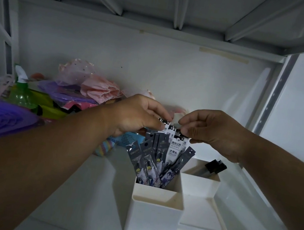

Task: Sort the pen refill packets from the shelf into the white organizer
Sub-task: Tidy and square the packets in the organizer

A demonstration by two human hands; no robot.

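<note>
The white shelf (97, 176) carries the white organizer (154, 220) near its front. Behind the organizer lies a colourful clutter (66, 97). Above it, the left hand (137, 116) and right hand (214, 132) both pinch the tops of white refill packets (174, 144). Dark refill packets (151, 164) stand in the organizer's rear left compartment.
</note>
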